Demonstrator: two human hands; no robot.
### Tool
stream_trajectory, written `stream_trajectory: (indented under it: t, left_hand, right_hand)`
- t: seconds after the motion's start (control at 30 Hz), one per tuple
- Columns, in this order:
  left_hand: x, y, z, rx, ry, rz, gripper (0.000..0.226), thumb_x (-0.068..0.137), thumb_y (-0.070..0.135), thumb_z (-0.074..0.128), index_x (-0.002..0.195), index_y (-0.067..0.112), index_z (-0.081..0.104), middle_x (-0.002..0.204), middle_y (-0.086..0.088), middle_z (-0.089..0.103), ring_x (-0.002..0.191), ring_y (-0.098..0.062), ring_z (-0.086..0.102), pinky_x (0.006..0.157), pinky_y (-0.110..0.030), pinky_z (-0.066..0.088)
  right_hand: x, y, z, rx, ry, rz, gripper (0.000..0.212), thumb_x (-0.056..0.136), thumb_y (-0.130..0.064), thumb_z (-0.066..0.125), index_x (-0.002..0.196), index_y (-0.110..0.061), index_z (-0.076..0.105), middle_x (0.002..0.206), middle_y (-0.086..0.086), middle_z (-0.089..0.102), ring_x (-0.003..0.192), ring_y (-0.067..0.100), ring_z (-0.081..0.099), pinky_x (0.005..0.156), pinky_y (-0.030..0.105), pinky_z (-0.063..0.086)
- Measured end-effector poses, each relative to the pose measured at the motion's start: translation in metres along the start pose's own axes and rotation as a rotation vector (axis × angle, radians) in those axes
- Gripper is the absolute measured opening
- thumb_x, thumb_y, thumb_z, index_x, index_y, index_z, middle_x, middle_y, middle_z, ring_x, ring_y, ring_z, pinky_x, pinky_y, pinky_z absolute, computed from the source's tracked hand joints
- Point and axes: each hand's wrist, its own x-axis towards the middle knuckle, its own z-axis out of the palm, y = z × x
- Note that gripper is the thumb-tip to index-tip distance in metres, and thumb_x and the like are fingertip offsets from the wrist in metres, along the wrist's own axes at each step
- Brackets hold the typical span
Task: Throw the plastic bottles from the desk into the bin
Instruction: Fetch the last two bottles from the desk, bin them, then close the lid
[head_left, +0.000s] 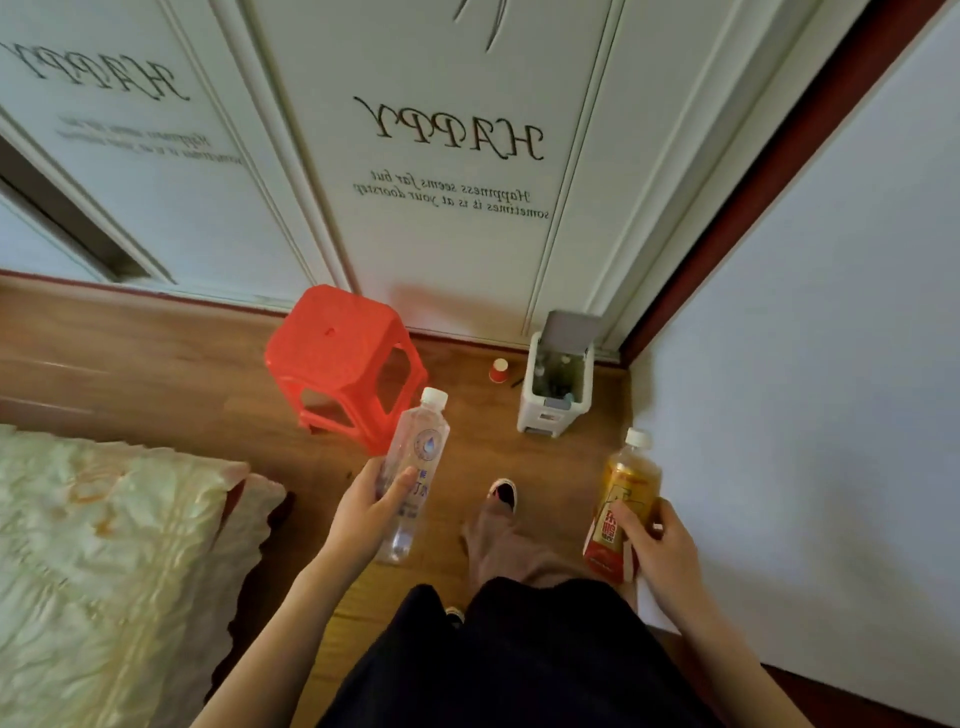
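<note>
Down on the wooden floor (156, 364), the white bin (540, 415) stands in the far right corner, where the wardrobe door (441, 244) meets the white wall (805, 364). Its lid (569, 330) is tipped up, and what lies inside is too blurred to name. The left hand (371, 512) holds a clear water bottle (418, 452) above the floor, its grip curled round the lower half, thumb across the label, white cap pointing away. The right hand (657, 545) holds a yellow tea bottle (623, 483), its grip wrapped round the red label low on the bottle, cap up, near the wall. A red stool (332, 343) stands left of the bin, with a red paper cup (498, 370) on the floor between them. A slippered foot (503, 493) shows between the two bottles. A pale quilted bed (104, 545) fills the left edge.
</note>
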Motion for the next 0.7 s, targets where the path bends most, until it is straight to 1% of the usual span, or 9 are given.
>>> stream_trajectory:
  t: [0.1, 0.17, 0.3, 0.37, 0.4, 0.5, 0.53, 0.6, 0.7]
  left_hand:
    - [0.050, 0.012, 0.011, 0.004, -0.022, -0.019, 0.018, 0.091, 0.038, 0.059, 0.100, 0.022, 0.059, 0.091, 0.002, 0.070, 0.081, -0.012, 0.069, 0.065, -0.028, 0.054]
    - [0.080, 0.026, 0.014, 0.015, -0.024, -0.026, 0.017, 0.091, 0.038, 0.059, 0.099, 0.024, 0.059, 0.092, 0.001, 0.071, 0.082, -0.014, 0.070, 0.066, -0.029, 0.055]
    - [0.140, 0.071, 0.014, 0.046, -0.014, -0.037, 0.017, 0.092, 0.034, 0.059, 0.098, 0.018, 0.058, 0.089, 0.001, 0.069, 0.079, -0.013, 0.068, 0.060, -0.022, 0.048]
    - [0.173, 0.095, 0.012, 0.074, -0.015, -0.017, 0.013, 0.092, 0.032, 0.060, 0.094, 0.020, 0.057, 0.087, 0.002, 0.068, 0.078, -0.014, 0.066, 0.060, -0.023, 0.046]
    - [0.188, 0.106, 0.011, 0.086, -0.014, -0.007, 0.010, 0.091, 0.032, 0.060, 0.093, 0.022, 0.056, 0.087, 0.002, 0.068, 0.079, -0.015, 0.066, 0.061, -0.024, 0.046]
    - [0.234, 0.134, 0.008, 0.165, -0.034, 0.020, 0.012, 0.090, 0.034, 0.061, 0.090, 0.024, 0.054, 0.084, 0.005, 0.065, 0.075, -0.014, 0.064, 0.061, -0.027, 0.046]
    - [0.247, 0.142, 0.009, 0.203, -0.060, 0.029, 0.015, 0.090, 0.035, 0.061, 0.092, 0.022, 0.054, 0.084, 0.004, 0.064, 0.074, -0.013, 0.063, 0.060, -0.028, 0.047]
    - [0.272, 0.154, 0.014, 0.281, -0.121, 0.051, 0.019, 0.089, 0.041, 0.061, 0.094, 0.024, 0.054, 0.087, 0.002, 0.066, 0.075, -0.016, 0.065, 0.063, -0.035, 0.052]
    - [0.311, 0.170, 0.029, 0.385, -0.208, 0.076, 0.017, 0.088, 0.041, 0.062, 0.090, 0.026, 0.054, 0.084, 0.000, 0.066, 0.074, -0.019, 0.065, 0.063, -0.040, 0.051]
  right_hand:
    - [0.050, -0.026, 0.013, 0.034, 0.032, 0.019, 0.049, 0.091, -0.036, 0.061, 0.132, -0.012, 0.051, 0.122, 0.008, 0.063, 0.110, 0.026, 0.062, 0.096, 0.042, 0.052]
    - [0.086, -0.050, 0.022, 0.045, 0.042, 0.028, 0.048, 0.090, -0.037, 0.062, 0.130, -0.012, 0.052, 0.121, 0.008, 0.064, 0.111, 0.027, 0.062, 0.096, 0.045, 0.052]
    - [0.157, -0.100, 0.034, 0.061, 0.003, 0.005, 0.046, 0.088, -0.042, 0.062, 0.126, -0.018, 0.052, 0.122, 0.005, 0.062, 0.114, 0.024, 0.060, 0.099, 0.043, 0.051]
    - [0.190, -0.125, 0.039, 0.077, -0.014, -0.004, 0.043, 0.087, -0.043, 0.062, 0.123, -0.024, 0.049, 0.122, 0.003, 0.061, 0.115, 0.023, 0.060, 0.100, 0.044, 0.050]
    - [0.205, -0.137, 0.041, 0.080, -0.009, -0.014, 0.044, 0.087, -0.043, 0.063, 0.124, -0.024, 0.049, 0.122, 0.003, 0.062, 0.114, 0.023, 0.060, 0.099, 0.043, 0.051]
    - [0.240, -0.167, 0.043, 0.098, 0.030, -0.053, 0.043, 0.088, -0.037, 0.064, 0.125, -0.017, 0.052, 0.117, 0.002, 0.062, 0.109, 0.019, 0.061, 0.090, 0.030, 0.053]
    - [0.249, -0.173, 0.043, 0.109, 0.047, -0.052, 0.043, 0.089, -0.037, 0.064, 0.124, -0.017, 0.052, 0.117, 0.002, 0.062, 0.108, 0.018, 0.061, 0.087, 0.027, 0.052]
    - [0.264, -0.178, 0.042, 0.130, 0.093, -0.044, 0.042, 0.089, -0.037, 0.063, 0.123, -0.015, 0.053, 0.116, 0.002, 0.063, 0.107, 0.017, 0.062, 0.083, 0.020, 0.051]
    - [0.283, -0.180, 0.043, 0.174, 0.189, -0.019, 0.039, 0.091, -0.034, 0.063, 0.123, -0.014, 0.053, 0.115, 0.003, 0.064, 0.104, 0.016, 0.063, 0.078, 0.012, 0.053]
